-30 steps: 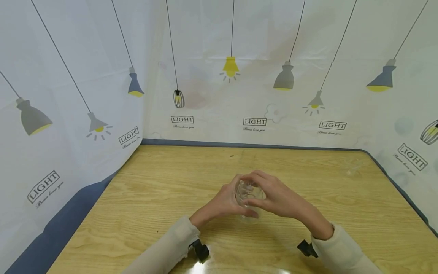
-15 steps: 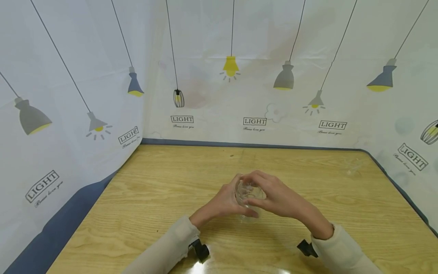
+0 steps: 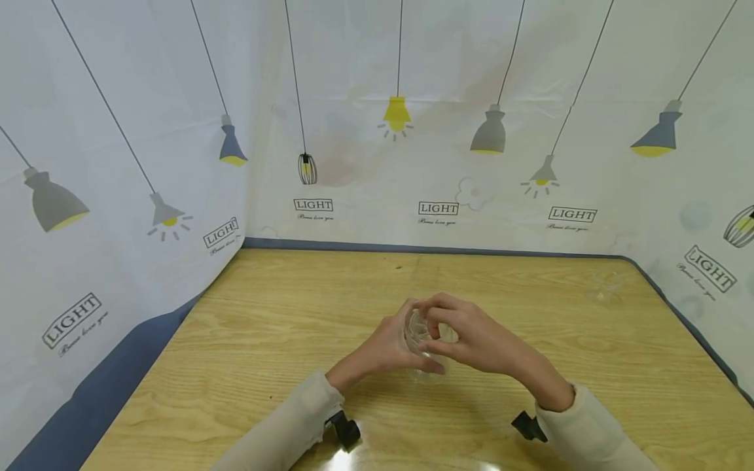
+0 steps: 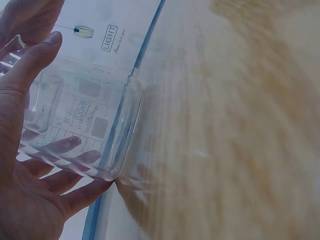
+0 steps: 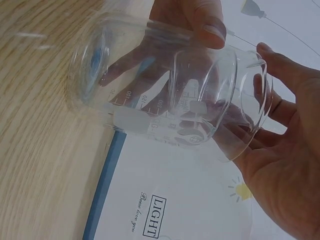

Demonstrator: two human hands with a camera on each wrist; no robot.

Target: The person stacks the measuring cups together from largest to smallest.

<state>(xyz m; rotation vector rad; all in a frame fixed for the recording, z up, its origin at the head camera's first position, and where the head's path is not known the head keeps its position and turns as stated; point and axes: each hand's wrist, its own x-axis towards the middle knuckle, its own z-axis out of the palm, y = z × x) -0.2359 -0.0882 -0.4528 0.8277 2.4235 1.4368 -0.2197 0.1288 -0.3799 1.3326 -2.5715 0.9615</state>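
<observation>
A large clear glass beaker (image 5: 131, 117) with white graduation marks stands upright on the wooden table, in front of the body. Nested in its upper part is a smaller glass beaker (image 5: 202, 95), its bottom well above the large one's base. My left hand (image 3: 385, 343) grips the large beaker's side, thumb on the near side and fingers spread round the far side in the left wrist view. At the top, my right hand (image 3: 485, 337) holds the small beaker's rim between thumb and curled fingers, the index finger bent in over the opening.
A faint, clear glass-like object (image 3: 607, 286) lies at the table's far right corner. White curtains (image 3: 365, 163) printed with hanging lamps enclose the wooden table (image 3: 265, 314) at the back and both sides. Black wrist mounts (image 3: 344, 432) sit below the sleeves.
My right index finger has curled further inward over the beaker opening. The left hand and the large beaker stay in place.
</observation>
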